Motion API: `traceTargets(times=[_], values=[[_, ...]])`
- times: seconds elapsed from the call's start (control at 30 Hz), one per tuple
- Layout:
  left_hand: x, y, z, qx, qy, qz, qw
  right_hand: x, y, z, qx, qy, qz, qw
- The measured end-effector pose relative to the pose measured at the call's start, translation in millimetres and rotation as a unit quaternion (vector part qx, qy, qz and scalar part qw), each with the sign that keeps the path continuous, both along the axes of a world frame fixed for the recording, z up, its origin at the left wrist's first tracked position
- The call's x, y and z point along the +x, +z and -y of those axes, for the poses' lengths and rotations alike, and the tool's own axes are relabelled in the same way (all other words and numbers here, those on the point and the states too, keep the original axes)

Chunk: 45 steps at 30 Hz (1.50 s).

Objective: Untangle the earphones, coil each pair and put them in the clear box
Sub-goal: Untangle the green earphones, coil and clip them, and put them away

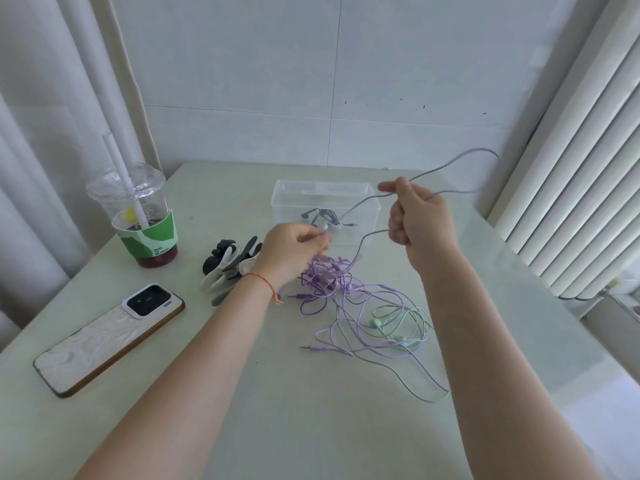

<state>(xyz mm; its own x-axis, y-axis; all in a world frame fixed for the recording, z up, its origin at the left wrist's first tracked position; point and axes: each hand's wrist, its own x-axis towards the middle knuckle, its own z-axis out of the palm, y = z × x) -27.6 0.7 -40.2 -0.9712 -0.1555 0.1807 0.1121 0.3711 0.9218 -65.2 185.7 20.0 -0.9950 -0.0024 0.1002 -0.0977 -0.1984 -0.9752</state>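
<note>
At the far left a phone and a lidded drink cup are seen on the surface. The left hand is held low over the purple earphone tangle, its fingers pinched on strands of it. The clear box stands just behind, a dark pair coiled inside. The right hand is raised, fingers clenched around a purple cord looping out to the right.
</note>
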Motion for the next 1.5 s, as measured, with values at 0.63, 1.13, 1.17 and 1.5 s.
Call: traceTargets(times=[0.63, 1.13, 1.17, 1.5], values=[[4, 11, -1, -0.018, 0.014, 0.003, 1.0, 16, 4, 6, 0.563, -0.196, -0.065, 0.8], [2, 4, 4, 0.012, -0.111, 0.042, 0.993, 13, 6, 17, 0.34, 0.004, -0.161, 0.927], [1, 2, 4, 0.002, -0.107, 0.041, 0.993, 15, 8, 18, 0.292, -0.022, -0.168, 0.941], [-3, -1, 11, -0.004, -0.004, -0.008, 1.0, 10, 11, 1, 0.364, -0.084, -0.051, 0.926]])
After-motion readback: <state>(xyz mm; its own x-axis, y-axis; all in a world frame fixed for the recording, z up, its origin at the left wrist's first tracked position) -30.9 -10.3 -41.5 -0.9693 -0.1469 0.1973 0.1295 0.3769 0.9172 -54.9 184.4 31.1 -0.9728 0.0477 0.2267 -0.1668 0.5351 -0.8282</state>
